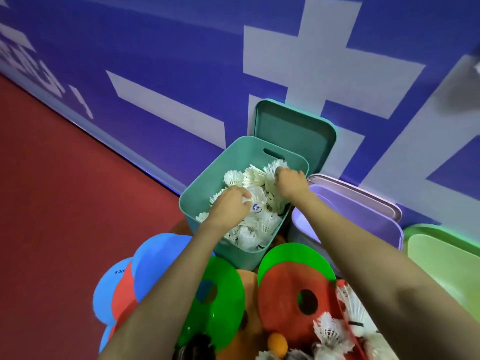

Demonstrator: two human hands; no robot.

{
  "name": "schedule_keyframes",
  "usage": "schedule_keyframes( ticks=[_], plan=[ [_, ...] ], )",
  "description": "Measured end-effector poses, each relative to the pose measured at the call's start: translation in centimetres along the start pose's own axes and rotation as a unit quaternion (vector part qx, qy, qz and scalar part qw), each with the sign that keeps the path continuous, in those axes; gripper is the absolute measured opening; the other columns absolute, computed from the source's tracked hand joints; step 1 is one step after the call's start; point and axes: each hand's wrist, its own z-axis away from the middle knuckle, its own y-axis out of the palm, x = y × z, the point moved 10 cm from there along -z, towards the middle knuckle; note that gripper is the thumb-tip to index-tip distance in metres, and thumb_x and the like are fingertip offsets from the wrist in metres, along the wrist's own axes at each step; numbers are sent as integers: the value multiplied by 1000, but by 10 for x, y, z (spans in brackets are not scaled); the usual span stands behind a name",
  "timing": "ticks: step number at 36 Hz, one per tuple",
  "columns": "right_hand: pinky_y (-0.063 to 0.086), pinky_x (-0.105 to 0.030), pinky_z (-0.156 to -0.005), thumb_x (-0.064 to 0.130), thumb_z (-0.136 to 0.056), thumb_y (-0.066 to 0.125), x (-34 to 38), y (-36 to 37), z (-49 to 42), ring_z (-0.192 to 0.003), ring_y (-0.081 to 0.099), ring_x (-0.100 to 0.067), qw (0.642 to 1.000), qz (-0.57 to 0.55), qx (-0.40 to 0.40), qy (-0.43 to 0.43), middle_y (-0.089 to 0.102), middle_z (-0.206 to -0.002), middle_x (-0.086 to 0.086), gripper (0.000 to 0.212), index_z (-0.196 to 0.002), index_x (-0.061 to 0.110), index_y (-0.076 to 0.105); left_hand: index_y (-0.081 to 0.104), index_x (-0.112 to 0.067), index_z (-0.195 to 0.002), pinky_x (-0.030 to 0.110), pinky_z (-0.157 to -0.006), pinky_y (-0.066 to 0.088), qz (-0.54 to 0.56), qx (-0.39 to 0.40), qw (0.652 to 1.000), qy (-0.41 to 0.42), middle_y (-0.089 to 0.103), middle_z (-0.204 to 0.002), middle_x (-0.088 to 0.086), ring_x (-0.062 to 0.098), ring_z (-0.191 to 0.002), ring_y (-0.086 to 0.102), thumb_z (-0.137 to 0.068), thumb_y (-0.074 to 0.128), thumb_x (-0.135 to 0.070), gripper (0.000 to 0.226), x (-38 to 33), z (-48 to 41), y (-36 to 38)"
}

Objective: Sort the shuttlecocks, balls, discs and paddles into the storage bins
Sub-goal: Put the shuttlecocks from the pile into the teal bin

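Observation:
A teal bin (207,201) stands on the floor by the wall, with several white shuttlecocks (257,229) heaped inside it. Both my hands reach into it. My left hand (230,205) lies on the left of the heap, fingers curled round a shuttlecock. My right hand (291,183) is at the far right of the heap, fingers curled into a bunch of shuttlecocks (272,167). Nearer me lie green discs (223,300), a red disc (283,289) with a hole, blue discs (155,261), an orange ball (277,344) and more loose shuttlecocks (350,318).
The teal lid (293,131) leans on the blue and white wall (155,48) behind the bin. A purple bin (363,216) stands to the right, then a light green bin (441,261). Red floor (65,203) stretches to the left.

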Motion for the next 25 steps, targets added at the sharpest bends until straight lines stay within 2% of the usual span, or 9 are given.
schedule_keyframes(
  ticks=[2,3,5,8,12,15,18,21,25],
  plan=[
    [10,-53,-114,10,-90,39,-3,17,-2,-117,53,-29,995,62,73,7,60,-121,-11,31,-117,12,53,58,-15,-124,31,-100,37,-57,14,998,18,51,-133,3,20,-120,50,-94,50,-18,31,-5,-1,6],
    [2,-56,-115,13,-91,39,-3,22,0,-119,52,-28,992,83,94,6,60,-121,-8,31,-118,14,53,56,-15,-127,32,-101,38,-83,21,996,24,51,-134,4,21,-122,48,-94,49,-16,33,-6,-1,9],
    [-4,-61,-112,15,-91,37,-2,23,3,-122,49,-28,988,109,106,2,59,-122,-7,33,-120,16,53,56,-15,-128,34,-101,40,-114,25,993,30,52,-133,5,23,-122,47,-94,48,-11,35,-7,0,12],
    [2,-67,-109,17,-92,38,1,11,14,-126,41,-31,993,88,73,2,53,-128,-9,38,-129,17,48,60,-16,-123,31,-100,39,-98,-10,994,38,54,-131,2,20,-120,49,-93,46,-8,33,-13,5,4],
    [13,-62,-111,23,-94,45,3,-9,34,-128,38,-30,1000,10,-5,-25,48,-134,-9,40,-133,18,44,66,-19,-105,29,-92,41,-49,-55,997,24,59,-121,-1,19,-109,55,-91,49,-12,24,-15,19,-18],
    [21,-52,-111,26,-94,47,-1,-22,54,-127,40,-29,997,-20,-49,-52,50,-132,-6,37,-130,19,48,68,-17,-97,32,-88,46,-101,5,995,4,63,-114,2,23,-104,58,-90,47,-13,22,-9,25,-9],
    [28,-44,-107,26,-93,50,-5,-28,77,-121,46,-29,990,-70,-82,-87,55,-125,-7,32,-123,17,55,67,-10,-103,38,-89,49,-177,70,982,-8,61,-114,10,29,-104,58,-87,45,-7,27,-5,30,13],
    [38,-44,-100,21,-90,54,-14,-29,96,-113,51,-31,981,-136,-101,-97,59,-119,-9,28,-116,15,60,63,-4,-111,42,-94,47,-193,74,978,11,55,-120,13,31,-109,56,-87,45,-1,30,-8,28,26],
    [41,-39,-95,18,-89,55,-29,-28,119,-111,52,-30,976,-167,-110,-92,60,-115,-9,24,-112,12,61,63,2,-108,39,-90,48,-167,63,984,9,56,-118,16,32,-104,57,-88,45,-1,28,-15,24,30]
  ],
)
